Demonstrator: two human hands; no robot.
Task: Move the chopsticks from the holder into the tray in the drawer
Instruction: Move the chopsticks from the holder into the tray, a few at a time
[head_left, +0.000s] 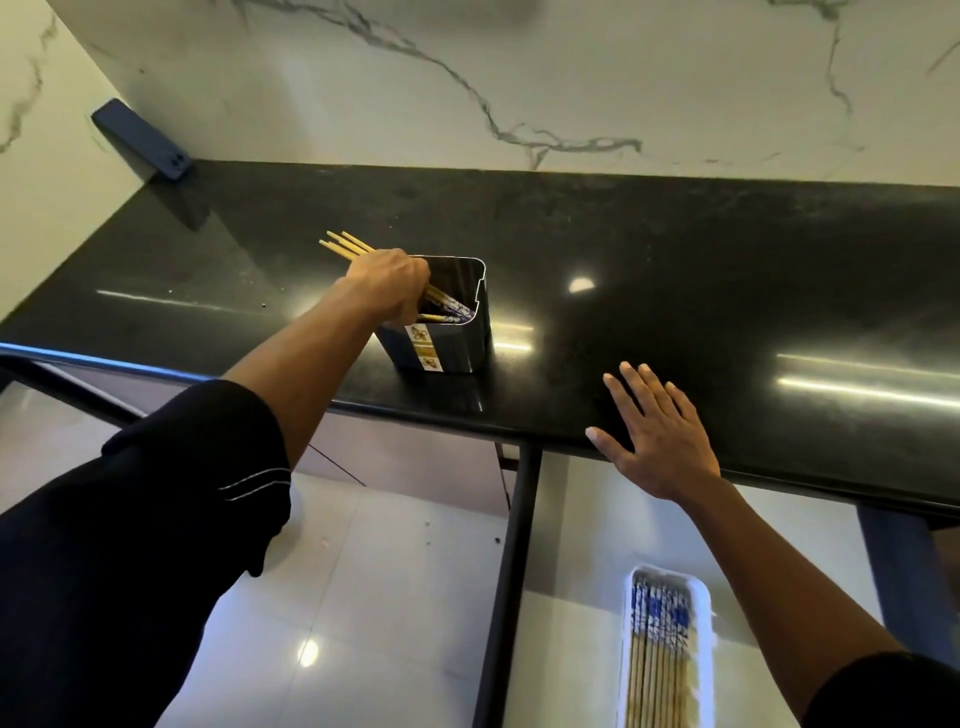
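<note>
Gripping a bundle of chopsticks (347, 246) in our left hand (390, 283), we hold them slanted across the mouth of the holder (470, 332), plain ends up and left, patterned ends down inside. Our right hand (655, 435) lies flat and spread on the black table (727, 270), holding nothing. The white tray (702, 613), already carrying chopsticks laid lengthwise toward us, sits in the open drawer (571, 519) below and right of the holder. We judge the bundle must turn to match that axis; the right hand is nearer the tray.
</note>
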